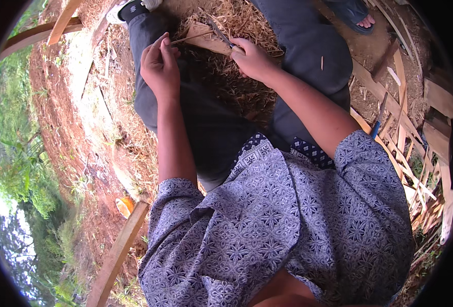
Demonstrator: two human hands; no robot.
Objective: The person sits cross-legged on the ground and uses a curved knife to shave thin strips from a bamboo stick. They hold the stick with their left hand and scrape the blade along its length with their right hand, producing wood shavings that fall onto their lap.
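Observation:
Between my thighs, my left hand [161, 66] is closed in a pinch on one end of a thin wooden stick [193, 37], which points to the right. My right hand [254, 60] grips a knife [219, 31] by its pale handle, the dark blade slanting up and to the left. The blade lies close to the stick's far end; whether they touch I cannot tell. Below them, a flat piece of wood [213, 43] rests on a heap of wood shavings [241, 20].
Split wood strips [403, 153] and boards [438, 100] pile up at the right, with a blue-handled tool [376, 129] among them. A sandalled foot [364, 21] of another person is at the upper right. Wooden posts [116, 256] and an orange container [125, 206] stand left.

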